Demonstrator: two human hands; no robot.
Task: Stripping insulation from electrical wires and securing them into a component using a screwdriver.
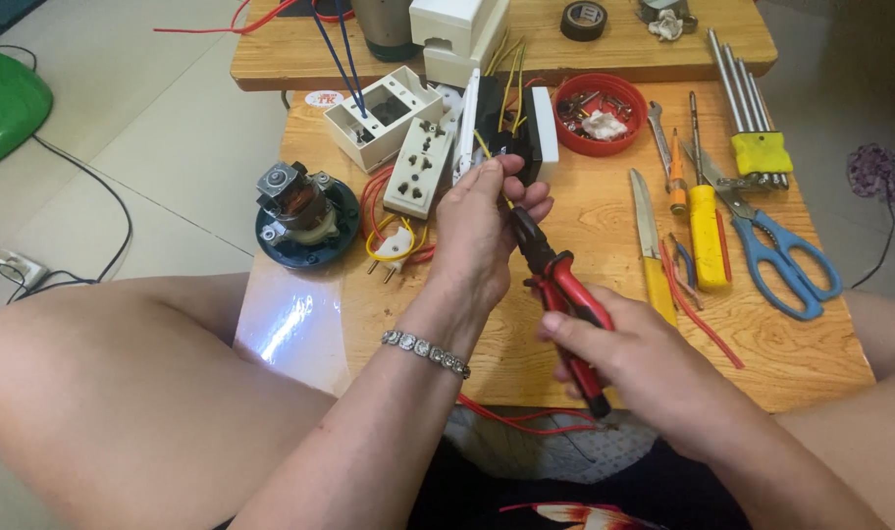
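Observation:
My left hand (pixel 482 231) pinches a yellow wire (pixel 511 93) that runs out of an opened white socket box (pixel 506 123) standing on the low wooden table (pixel 585 226). My right hand (pixel 629 358) grips the red-and-black handles of a pair of pliers (pixel 555 280). The pliers' black jaws point up toward the fingers of my left hand and the wire. A bracelet is on my left wrist.
A white multi-socket plate (pixel 420 167), an open white box (pixel 384 118) and a plug with yellow wires (pixel 394 245) lie left. A small motor (pixel 300 211) sits at the table's left edge. Right: red lid of screws (pixel 600 113), knife (pixel 649 250), screwdrivers (pixel 705 231), blue scissors (pixel 786 255), hex keys (pixel 752 108).

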